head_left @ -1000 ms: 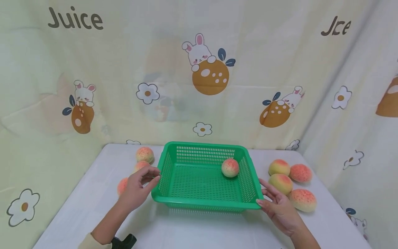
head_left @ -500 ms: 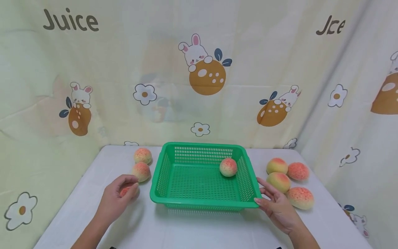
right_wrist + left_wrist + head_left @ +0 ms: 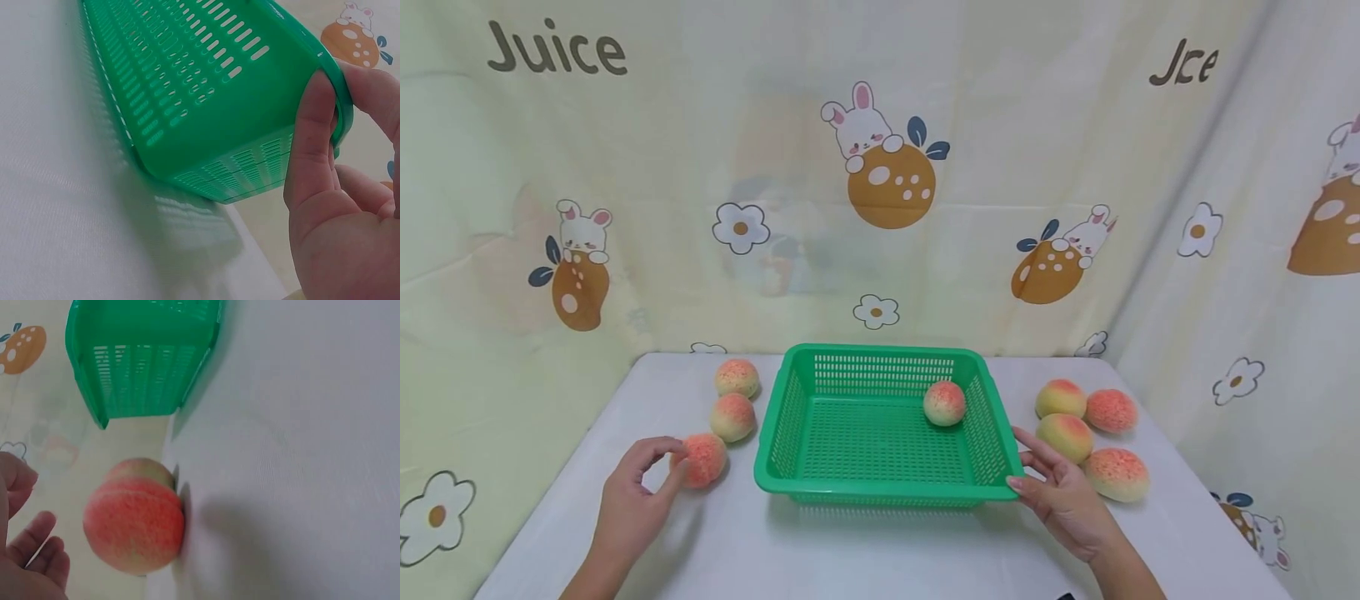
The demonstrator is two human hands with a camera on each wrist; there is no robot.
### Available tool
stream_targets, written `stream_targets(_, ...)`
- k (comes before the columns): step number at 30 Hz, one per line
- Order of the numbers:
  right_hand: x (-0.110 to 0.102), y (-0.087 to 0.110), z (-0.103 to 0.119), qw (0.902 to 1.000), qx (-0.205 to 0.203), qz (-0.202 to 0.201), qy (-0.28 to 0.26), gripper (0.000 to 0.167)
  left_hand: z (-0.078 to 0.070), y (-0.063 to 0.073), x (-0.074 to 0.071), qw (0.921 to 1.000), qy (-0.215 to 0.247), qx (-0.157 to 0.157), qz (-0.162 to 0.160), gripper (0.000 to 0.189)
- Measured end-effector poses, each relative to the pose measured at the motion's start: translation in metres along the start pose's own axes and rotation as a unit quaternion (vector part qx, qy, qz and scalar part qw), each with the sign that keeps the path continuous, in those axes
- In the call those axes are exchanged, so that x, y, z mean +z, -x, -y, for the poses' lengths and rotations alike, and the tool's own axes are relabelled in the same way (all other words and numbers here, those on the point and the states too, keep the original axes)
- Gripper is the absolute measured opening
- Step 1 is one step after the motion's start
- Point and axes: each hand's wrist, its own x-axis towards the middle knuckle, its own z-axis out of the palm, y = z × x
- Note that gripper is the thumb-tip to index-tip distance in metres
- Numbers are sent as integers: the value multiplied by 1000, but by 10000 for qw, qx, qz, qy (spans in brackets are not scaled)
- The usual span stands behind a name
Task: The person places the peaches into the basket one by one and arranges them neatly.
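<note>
A green plastic basket [image 3: 880, 492] stands mid-table, one peach [image 3: 944, 403] inside it toward the right. My right hand [image 3: 1063, 500] pinches the rim at its near right corner; in the right wrist view the thumb [image 3: 314, 119] lies against the outer wall. Off to the left, my left hand [image 3: 638, 492] is beside a redder peach [image 3: 706, 460], thumb and fingers loosely bent. The left wrist view shows a gap between that hand's fingers [image 3: 34, 540] and the peach, so nothing is held.
Behind the redder peach are two more peaches, one nearer [image 3: 733, 417] and one farther [image 3: 737, 378]. Right of the basket several peaches [image 3: 1066, 437] lie in a cluster close to my right hand. A printed curtain [image 3: 790, 125] hangs behind the white table [image 3: 745, 542].
My left hand has left the basket's left side and moved left and toward me, past the redder peach, which now shows more fully. The right hand keeps its grip on the basket corner.
</note>
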Motion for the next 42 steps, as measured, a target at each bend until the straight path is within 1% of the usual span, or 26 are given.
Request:
stream_targets(3,0,0,0,10000,27,-15,11,79,7,1,-5,9995,-118,-175,243,22)
stream_targets(4,1,0,0,10000,34,-13,15,80,10,1,-6,9987,-206,-262,384,23)
stream_targets(6,1,0,0,10000,54,-13,11,80,15,2,-10,9952,-302,-517,771,30)
stream_targets(8,1,0,0,10000,77,-4,-14,80,19,2,-13,9881,-312,-842,1246,40)
stream_targets(10,1,0,0,10000,91,2,-29,80,23,3,-15,9788,-257,-1138,1682,52)
stream_targets(12,1,0,1,10000,88,5,-21,80,26,2,-16,9695,-197,-1402,2000,63)
stream_targets(14,1,-1,1,10000,69,13,-1,80,29,1,-16,9635,-102,-1563,2171,70)
stream_targets(17,0,-1,0,10000,48,38,-6,80,35,-2,-14,9592,-65,-1682,2272,76)
stream_targets(19,0,-1,0,10000,47,44,-24,80,39,-5,-14,9561,120,-1770,2333,78)
stream_targets(23,1,-1,0,10000,62,23,-45,80,44,-9,-16,9471,474,-2001,2465,80)
stream_targets(25,1,-1,0,10000,74,4,-43,80,46,-11,-16,9436,565,-2069,2524,80)
stream_targets(28,1,-1,0,9999,76,13,-85,80,50,-15,-16,9386,457,-2136,2670,85)
stream_targets(32,0,0,0,9999,58,36,-130,78,56,-20,-12,9300,169,-2234,2914,92)
stream_targets(34,0,0,1,9999,51,49,-139,78,57,-22,-10,9288,107,-2221,2965,91)
stream_targets(38,0,-1,2,9999,77,26,-135,79,57,-23,-7,9315,65,-2141,2942,89)
stream_targets(42,0,-1,2,9999,78,19,-110,81,55,-23,-5,9335,51,-2131,2884,89)
